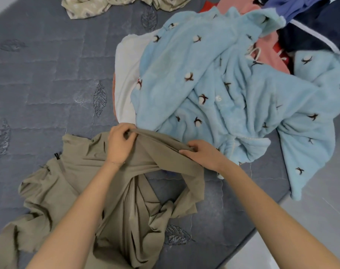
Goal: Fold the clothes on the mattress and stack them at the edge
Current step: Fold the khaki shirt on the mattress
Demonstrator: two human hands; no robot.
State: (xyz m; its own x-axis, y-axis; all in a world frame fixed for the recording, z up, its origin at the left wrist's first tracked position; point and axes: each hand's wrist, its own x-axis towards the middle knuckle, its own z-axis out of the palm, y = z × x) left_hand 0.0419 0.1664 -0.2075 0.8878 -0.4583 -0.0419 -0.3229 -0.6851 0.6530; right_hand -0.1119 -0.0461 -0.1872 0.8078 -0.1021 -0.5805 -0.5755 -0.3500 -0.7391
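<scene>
item: khaki garment [83, 183], unfolded; your left hand [119, 145] and right hand [201, 155] pinch its top edge; next, pull flat.

A crumpled khaki garment [83, 191] lies unfolded on the grey mattress [39, 84]; its raised edge is pinched by left hand [119, 144] and right hand [202, 154].

Near front, on mattress [39, 84]: zipped garment [78, 181]. Behind and right of it: fleece pyjama top [204, 74], draped over clothes pile [320, 35]. Far back left: patterned cloth [87, 8].
</scene>
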